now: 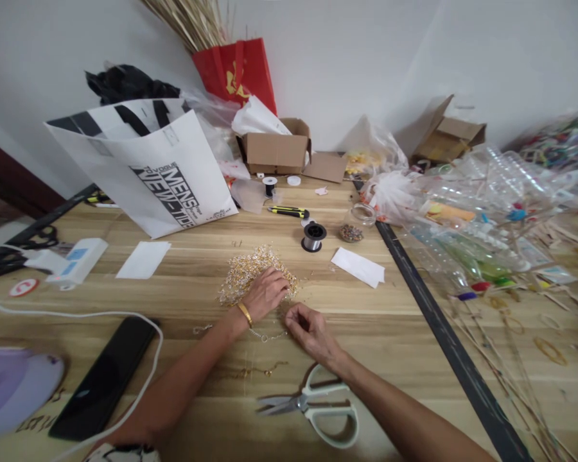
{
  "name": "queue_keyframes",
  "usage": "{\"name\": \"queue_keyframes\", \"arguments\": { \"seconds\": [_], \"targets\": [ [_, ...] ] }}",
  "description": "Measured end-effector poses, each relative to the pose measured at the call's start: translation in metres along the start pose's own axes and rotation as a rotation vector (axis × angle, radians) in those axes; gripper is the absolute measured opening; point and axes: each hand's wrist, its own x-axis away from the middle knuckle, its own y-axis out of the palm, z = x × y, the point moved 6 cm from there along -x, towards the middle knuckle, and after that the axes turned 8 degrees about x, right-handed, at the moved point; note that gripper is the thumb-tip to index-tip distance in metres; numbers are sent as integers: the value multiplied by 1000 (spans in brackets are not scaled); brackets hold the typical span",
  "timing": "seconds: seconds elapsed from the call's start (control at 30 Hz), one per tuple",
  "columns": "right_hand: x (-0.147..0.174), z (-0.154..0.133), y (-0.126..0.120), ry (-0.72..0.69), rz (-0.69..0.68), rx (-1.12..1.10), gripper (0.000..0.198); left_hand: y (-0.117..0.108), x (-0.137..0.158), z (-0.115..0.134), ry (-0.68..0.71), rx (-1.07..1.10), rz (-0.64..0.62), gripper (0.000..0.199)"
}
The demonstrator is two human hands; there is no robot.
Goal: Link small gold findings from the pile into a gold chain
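Note:
My left hand (267, 292), with a gold bracelet on its wrist, rests over the right part of a pile of small gold and clear beads (241, 276). Its fingers are bent together, and anything between them is hidden. Just to the right, my right hand (314, 330) is closed in a pinch. A thin silver chain (264, 337) runs from below my left wrist to these pinched fingertips. Closer to me lies a gold chain (255, 371) with small beads. White-handled scissors (308, 405) lie below my right wrist, blades pointing left.
Behind the beads are a wire spool (313, 237), a glass jar of beads (352, 230), a utility knife (289, 212) and folded white paper (359, 266). A phone (105, 378) and white cable lie left. Plastic bottles (481, 244) crowd the right beyond a dark strip.

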Motion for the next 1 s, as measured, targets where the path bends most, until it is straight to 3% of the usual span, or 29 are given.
{"name": "queue_keyframes", "arguments": {
  "seconds": [0.27,0.83,1.0],
  "targets": [
    [0,2,1,13,-13,12,9,-3,1,-14,-119,130,46,14],
    [0,1,1,12,-23,14,8,-4,5,-17,-128,286,142,16],
    [1,0,0,17,-18,17,10,-12,5,-17,-60,289,178,14]
  ]
}}
